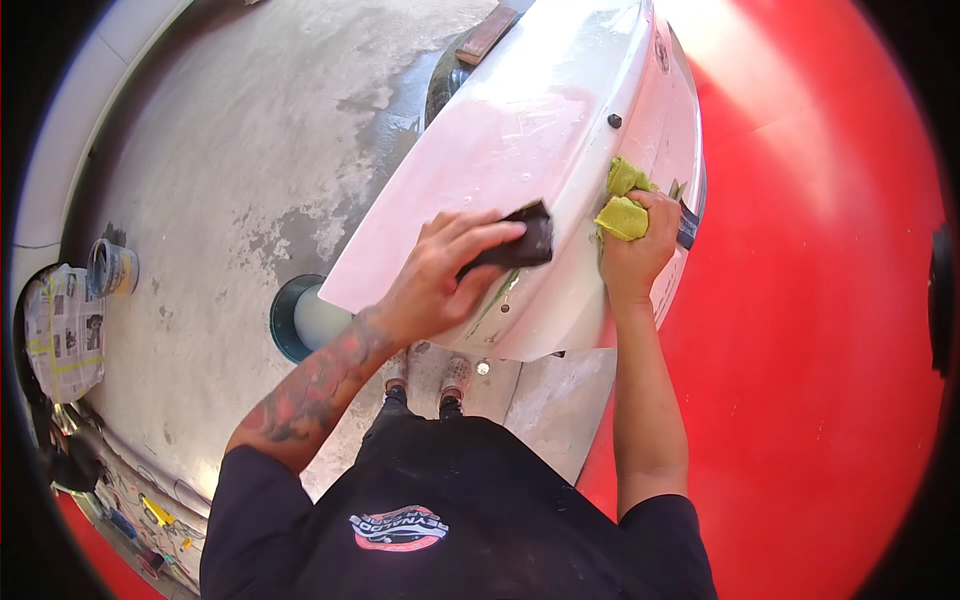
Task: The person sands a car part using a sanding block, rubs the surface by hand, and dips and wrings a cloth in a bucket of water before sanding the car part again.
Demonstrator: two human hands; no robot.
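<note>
Paint can (110, 267), teal bucket (300, 318) — concrete floor (250, 130).

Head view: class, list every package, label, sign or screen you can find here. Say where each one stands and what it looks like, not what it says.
Paint can: far left on the concrete floor, round, with a blue-and-white label band.
Newspaper-wrapped bundle: left edge below the can, grey printed sheets held with yellow tape.
Shirt logo: on the person's black shirt, bottom centre, an oval in red, white and blue.
No signs or screens.

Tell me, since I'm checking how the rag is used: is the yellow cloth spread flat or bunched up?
Bunched up. The yellow cloth is crumpled into a wad in the right hand, pressed against the white panel.
</note>
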